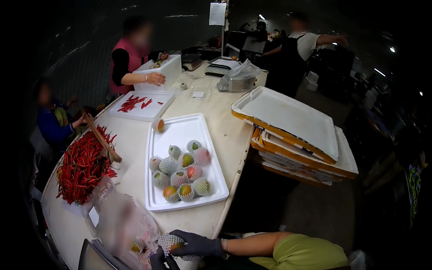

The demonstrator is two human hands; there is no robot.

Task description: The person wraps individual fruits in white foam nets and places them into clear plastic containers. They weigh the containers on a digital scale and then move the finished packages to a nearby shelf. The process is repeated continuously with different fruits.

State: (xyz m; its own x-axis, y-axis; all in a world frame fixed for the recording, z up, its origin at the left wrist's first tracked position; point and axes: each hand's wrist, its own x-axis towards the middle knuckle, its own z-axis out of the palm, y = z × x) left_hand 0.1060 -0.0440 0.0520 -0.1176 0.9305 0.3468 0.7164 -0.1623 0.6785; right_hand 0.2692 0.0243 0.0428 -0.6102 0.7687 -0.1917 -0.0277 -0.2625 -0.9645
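At the table's near edge my right hand (197, 244), in a dark grey glove, grips a fruit in a white foam net sleeve (168, 242). My left hand (162, 260), gloved alike and partly cut off by the frame's bottom, has its fingers on the same fruit from below. More netting (190, 258) shows under my right hand. Left of my hands, a crumpled plastic bag (148, 219) holds another netted fruit (137, 245). Beyond them lies a white foam tray (175, 135) with several green to orange-red fruits in foam nets; one fruit (158, 125) sits at its far left.
Red chilli peppers (84, 165) are heaped at left, beside a second foam tray (138, 114) with loose chillies. Foam lids (287, 118) are stacked at right. A person (126, 64) reaches over a foam box (172, 69); another (55, 118) sits left, a third (297, 50) stands behind. Scales (219, 69) stand far back.
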